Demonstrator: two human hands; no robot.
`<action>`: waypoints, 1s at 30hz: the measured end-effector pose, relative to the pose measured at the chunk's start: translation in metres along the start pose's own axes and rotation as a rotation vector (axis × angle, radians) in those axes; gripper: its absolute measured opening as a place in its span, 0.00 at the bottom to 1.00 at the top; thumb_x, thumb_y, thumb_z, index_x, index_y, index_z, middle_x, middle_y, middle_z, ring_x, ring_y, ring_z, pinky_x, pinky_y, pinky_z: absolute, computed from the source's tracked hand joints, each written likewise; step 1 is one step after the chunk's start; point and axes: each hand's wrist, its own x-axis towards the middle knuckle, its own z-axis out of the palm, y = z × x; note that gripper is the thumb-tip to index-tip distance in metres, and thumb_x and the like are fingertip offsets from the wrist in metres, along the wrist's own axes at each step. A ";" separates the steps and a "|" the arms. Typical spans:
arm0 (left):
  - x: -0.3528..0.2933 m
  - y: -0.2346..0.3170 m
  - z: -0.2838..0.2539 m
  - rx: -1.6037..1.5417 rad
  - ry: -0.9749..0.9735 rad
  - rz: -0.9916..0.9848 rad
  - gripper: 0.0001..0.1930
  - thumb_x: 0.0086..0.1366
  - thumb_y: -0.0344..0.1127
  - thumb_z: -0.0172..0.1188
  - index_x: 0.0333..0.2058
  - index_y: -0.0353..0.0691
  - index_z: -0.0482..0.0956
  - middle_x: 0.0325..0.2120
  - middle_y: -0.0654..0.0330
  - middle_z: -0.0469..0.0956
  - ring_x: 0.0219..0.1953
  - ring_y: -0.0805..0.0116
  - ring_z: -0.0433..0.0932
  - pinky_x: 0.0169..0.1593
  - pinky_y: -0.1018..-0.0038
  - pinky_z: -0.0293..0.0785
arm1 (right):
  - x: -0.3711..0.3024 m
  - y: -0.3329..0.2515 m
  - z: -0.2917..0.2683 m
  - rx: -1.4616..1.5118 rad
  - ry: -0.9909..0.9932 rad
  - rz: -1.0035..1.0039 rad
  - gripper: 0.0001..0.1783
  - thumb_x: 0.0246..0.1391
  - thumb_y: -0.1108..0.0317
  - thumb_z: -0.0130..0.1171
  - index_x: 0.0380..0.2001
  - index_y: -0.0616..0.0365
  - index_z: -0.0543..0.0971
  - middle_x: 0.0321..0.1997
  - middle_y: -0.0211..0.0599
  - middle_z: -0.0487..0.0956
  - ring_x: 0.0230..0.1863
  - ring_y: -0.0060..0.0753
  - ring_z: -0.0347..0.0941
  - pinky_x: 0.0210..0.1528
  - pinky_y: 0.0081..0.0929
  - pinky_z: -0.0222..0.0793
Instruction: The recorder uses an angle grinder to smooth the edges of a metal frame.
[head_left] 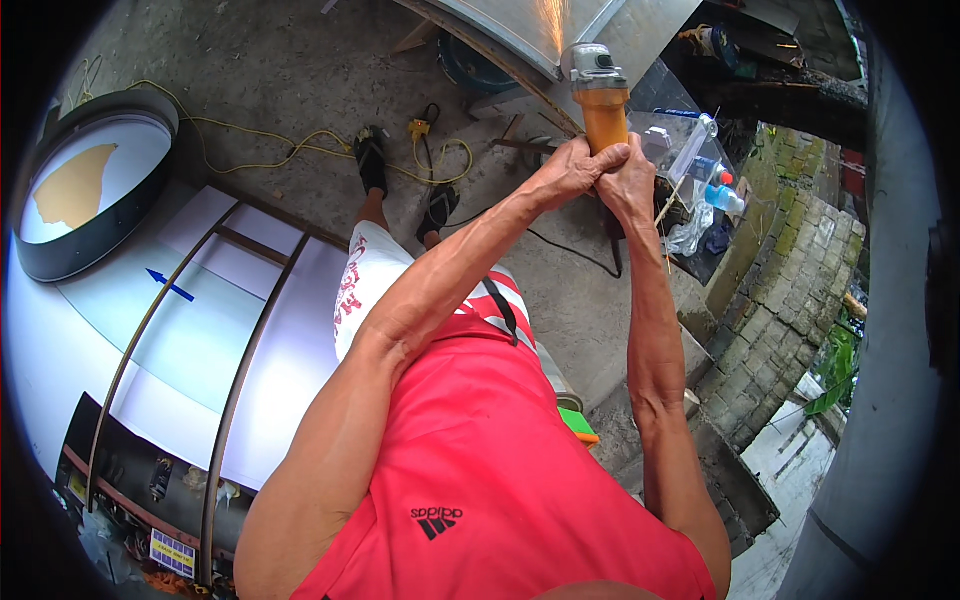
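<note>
Both of my arms reach forward, and my hands are closed together around an angle grinder point(606, 118) with an orange body and a grey metal head. My left hand point(574, 170) wraps the body from the left side. Pressed against it, my right hand point(630, 180) grips the rear part. The grinder head is at the edge of a grey metal panel point(612, 38), and orange sparks point(553, 22) fly away from it. The disc itself is mostly hidden behind the head. A black cord point(575, 248) runs from below the hands along the floor.
A yellow extension cord point(250, 133) with a yellow socket point(419, 129) lies on the concrete floor near my feet. To the right, a clear bottle point(727, 199) and plastic bags sit beside a block wall point(775, 310). White sheets and dark metal bars point(250, 345) stand left.
</note>
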 end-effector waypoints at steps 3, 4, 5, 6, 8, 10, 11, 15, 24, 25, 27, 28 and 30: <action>-0.001 0.000 0.001 -0.053 -0.043 -0.014 0.37 0.67 0.65 0.55 0.52 0.31 0.73 0.39 0.58 0.77 0.40 0.75 0.75 0.42 0.76 0.74 | 0.000 0.002 0.001 0.009 -0.038 -0.021 0.22 0.46 0.60 0.67 0.38 0.59 0.69 0.31 0.59 0.81 0.38 0.63 0.81 0.37 0.48 0.76; -0.001 0.000 0.001 -0.022 -0.014 0.024 0.37 0.66 0.66 0.55 0.53 0.31 0.73 0.40 0.58 0.77 0.41 0.75 0.75 0.43 0.76 0.73 | 0.000 0.002 0.001 -0.021 -0.011 -0.016 0.23 0.46 0.60 0.68 0.38 0.59 0.69 0.32 0.59 0.81 0.38 0.63 0.81 0.37 0.48 0.76; -0.001 0.000 0.001 0.007 0.009 0.066 0.38 0.66 0.66 0.55 0.53 0.31 0.73 0.40 0.58 0.77 0.42 0.74 0.75 0.44 0.76 0.73 | 0.000 0.003 0.001 -0.049 0.002 -0.014 0.23 0.45 0.60 0.68 0.38 0.59 0.69 0.32 0.59 0.81 0.38 0.64 0.80 0.37 0.48 0.76; -0.001 0.000 0.001 0.012 0.009 0.030 0.38 0.66 0.66 0.55 0.53 0.30 0.73 0.40 0.58 0.78 0.42 0.74 0.75 0.45 0.75 0.73 | 0.000 0.003 0.001 -0.024 -0.008 -0.014 0.24 0.45 0.60 0.68 0.39 0.59 0.69 0.32 0.59 0.82 0.38 0.64 0.80 0.37 0.48 0.76; -0.001 -0.001 0.002 -0.033 -0.013 0.010 0.38 0.66 0.66 0.55 0.53 0.30 0.73 0.41 0.58 0.78 0.42 0.73 0.75 0.45 0.75 0.73 | 0.000 0.004 -0.001 -0.009 -0.029 -0.018 0.24 0.44 0.60 0.69 0.39 0.59 0.68 0.32 0.59 0.82 0.38 0.64 0.80 0.37 0.49 0.76; 0.000 -0.002 0.003 -0.094 -0.028 0.005 0.39 0.66 0.66 0.55 0.53 0.30 0.73 0.41 0.57 0.78 0.42 0.73 0.75 0.46 0.75 0.73 | 0.001 0.005 -0.002 0.004 -0.058 -0.028 0.25 0.44 0.59 0.69 0.39 0.59 0.68 0.32 0.60 0.82 0.38 0.64 0.80 0.37 0.49 0.76; 0.000 -0.003 0.003 -0.040 -0.006 0.004 0.38 0.66 0.66 0.55 0.53 0.30 0.73 0.41 0.58 0.78 0.42 0.73 0.75 0.45 0.75 0.73 | 0.001 0.005 -0.002 -0.034 -0.029 -0.022 0.24 0.44 0.59 0.69 0.39 0.59 0.68 0.32 0.60 0.82 0.38 0.64 0.80 0.37 0.49 0.76; 0.000 -0.004 0.004 -0.128 -0.026 -0.045 0.35 0.67 0.63 0.56 0.52 0.31 0.74 0.41 0.58 0.78 0.42 0.73 0.75 0.43 0.75 0.74 | 0.002 0.006 -0.002 -0.021 -0.043 -0.015 0.24 0.46 0.60 0.68 0.40 0.59 0.69 0.32 0.60 0.82 0.38 0.64 0.81 0.37 0.48 0.76; 0.008 -0.005 0.010 0.085 0.111 -0.001 0.37 0.64 0.62 0.60 0.51 0.26 0.74 0.43 0.46 0.80 0.43 0.62 0.80 0.46 0.69 0.76 | -0.008 0.000 -0.004 0.110 0.051 0.107 0.23 0.47 0.58 0.68 0.40 0.61 0.72 0.31 0.56 0.83 0.37 0.52 0.84 0.38 0.40 0.78; 0.007 -0.006 0.012 0.073 0.109 0.026 0.37 0.64 0.62 0.60 0.51 0.26 0.74 0.43 0.46 0.80 0.43 0.62 0.80 0.46 0.69 0.76 | -0.010 0.000 -0.005 0.108 0.052 0.114 0.23 0.47 0.58 0.68 0.40 0.61 0.72 0.31 0.56 0.83 0.37 0.52 0.84 0.38 0.40 0.78; 0.002 -0.010 0.014 0.107 0.119 0.029 0.37 0.65 0.62 0.60 0.52 0.26 0.74 0.42 0.51 0.79 0.43 0.68 0.77 0.46 0.72 0.75 | -0.016 -0.001 -0.006 0.130 0.050 0.143 0.23 0.47 0.60 0.68 0.41 0.62 0.72 0.31 0.55 0.83 0.36 0.47 0.84 0.38 0.37 0.78; 0.001 -0.011 0.016 0.107 0.115 0.017 0.37 0.65 0.62 0.60 0.52 0.26 0.74 0.42 0.51 0.79 0.43 0.68 0.77 0.46 0.72 0.75 | -0.019 -0.002 -0.007 0.127 0.048 0.150 0.23 0.47 0.60 0.68 0.41 0.62 0.72 0.31 0.55 0.83 0.36 0.47 0.84 0.38 0.37 0.78; -0.002 -0.012 0.016 0.103 0.117 0.049 0.37 0.65 0.62 0.60 0.53 0.27 0.73 0.42 0.50 0.79 0.44 0.67 0.78 0.46 0.72 0.75 | -0.022 -0.003 -0.007 0.125 0.034 0.151 0.23 0.47 0.61 0.69 0.40 0.63 0.72 0.31 0.54 0.83 0.36 0.46 0.84 0.37 0.36 0.78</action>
